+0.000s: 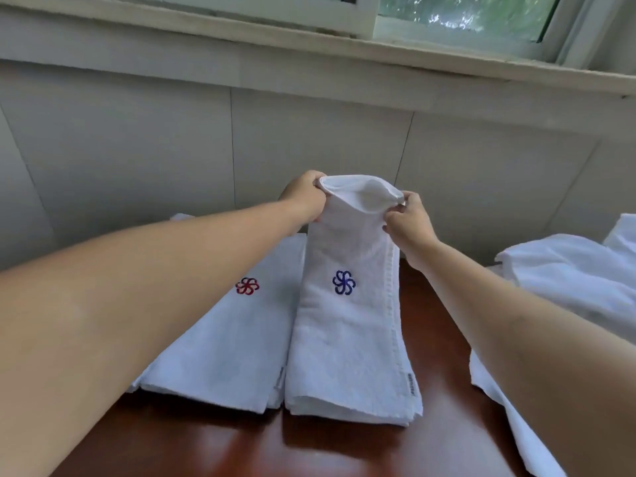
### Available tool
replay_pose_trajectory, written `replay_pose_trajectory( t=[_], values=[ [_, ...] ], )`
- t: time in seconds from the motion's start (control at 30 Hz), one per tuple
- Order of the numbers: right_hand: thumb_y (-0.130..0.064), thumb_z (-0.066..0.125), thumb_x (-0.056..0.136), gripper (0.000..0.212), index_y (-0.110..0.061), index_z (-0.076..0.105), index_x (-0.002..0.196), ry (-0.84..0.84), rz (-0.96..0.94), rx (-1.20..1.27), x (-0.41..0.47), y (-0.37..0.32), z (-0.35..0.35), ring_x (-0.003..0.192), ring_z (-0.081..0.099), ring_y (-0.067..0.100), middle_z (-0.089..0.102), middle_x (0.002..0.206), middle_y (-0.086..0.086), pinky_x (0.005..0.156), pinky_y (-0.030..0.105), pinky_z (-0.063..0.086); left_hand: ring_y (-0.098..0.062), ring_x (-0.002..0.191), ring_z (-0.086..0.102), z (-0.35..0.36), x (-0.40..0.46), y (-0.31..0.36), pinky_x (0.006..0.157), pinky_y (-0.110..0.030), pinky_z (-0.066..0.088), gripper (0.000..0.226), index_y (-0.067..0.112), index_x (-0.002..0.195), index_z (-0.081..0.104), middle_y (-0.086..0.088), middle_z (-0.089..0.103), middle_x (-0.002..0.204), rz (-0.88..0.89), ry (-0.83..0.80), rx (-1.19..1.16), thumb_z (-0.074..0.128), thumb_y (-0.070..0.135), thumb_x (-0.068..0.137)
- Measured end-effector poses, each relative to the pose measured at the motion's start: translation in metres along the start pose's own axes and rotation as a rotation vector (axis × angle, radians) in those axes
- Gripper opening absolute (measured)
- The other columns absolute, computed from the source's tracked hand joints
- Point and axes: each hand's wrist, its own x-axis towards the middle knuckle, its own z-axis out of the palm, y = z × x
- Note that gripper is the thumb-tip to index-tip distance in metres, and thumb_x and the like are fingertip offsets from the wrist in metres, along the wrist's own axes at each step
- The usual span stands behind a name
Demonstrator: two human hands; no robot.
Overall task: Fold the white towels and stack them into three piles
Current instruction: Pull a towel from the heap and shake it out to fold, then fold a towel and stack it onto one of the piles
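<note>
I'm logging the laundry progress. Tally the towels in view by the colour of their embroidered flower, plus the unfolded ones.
Blue-flower towel, far end lifted by the left hand and right hand: 1
Red-flower towel, lying flat on the table: 1
Unfolded white towel heap at right: 1 heap; individual towels cannot be told apart
Total: 2 marked towels and 1 heap

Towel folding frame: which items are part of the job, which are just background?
Job: blue-logo towel gripped by left hand and right hand; folded red-logo towel; unfolded towel heap.
Background: wooden table; window sill; wall panels.
</note>
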Motion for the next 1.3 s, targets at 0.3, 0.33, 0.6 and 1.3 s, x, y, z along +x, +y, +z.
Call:
replay_pose_trajectory(
  t=[0.3,0.33,0.6,1.3],
  values=[
    [-0.017,0.06,0.087,0.097,-0.042,0.001,0.16,-0.168,0.136,-0.024,0.044,0.112,0.064,0.087,0.058,0.005,0.039,0.137,-0.014,0.071,0.031,0.055,-0.027,0.127,0.055,0.067,0.053,-0.123,0.103,-0.041,0.05,0.064,0.027,0.16,0.022,-0.002,0.04,0.159,-0.012,-0.209,0.318,0.049,0.019,0.102],
    [-0.018,0.059,0.087,0.097,-0.047,0.001,0.159,-0.168,0.097,-0.067,0.044,0.119,0.066,0.084,0.055,0.0,0.04,0.137,-0.014,0.078,0.036,0.058,-0.028,0.133,0.051,0.072,0.051,-0.132,0.105,-0.036,0.046,0.067,0.026,0.161,0.018,-0.001,0.033,0.162,0.035,-0.25,0.408,0.05,0.023,0.103],
    [-0.025,0.055,0.096,0.067,-0.026,0.03,0.158,-0.278,-0.12,-0.464,0.023,0.108,0.067,0.14,0.044,0.023,0.034,0.162,0.0,0.102,0.028,0.037,-0.021,0.156,0.015,0.08,0.023,-0.13,0.124,-0.031,0.014,0.059,0.014,0.161,0.024,-0.007,0.017,0.169,0.211,-0.37,0.683,0.041,0.031,0.107],
    [-0.043,0.023,0.104,0.056,-0.037,0.019,0.16,-0.421,-0.086,-0.85,-0.022,0.127,0.07,0.156,0.004,0.02,0.012,0.17,-0.002,0.125,0.048,0.007,-0.024,0.157,-0.009,0.092,-0.039,-0.141,0.125,-0.053,-0.002,0.058,0.035,0.162,0.003,0.002,-0.005,0.171,-0.007,-0.43,1.003,0.013,0.045,0.106]
  ],
)
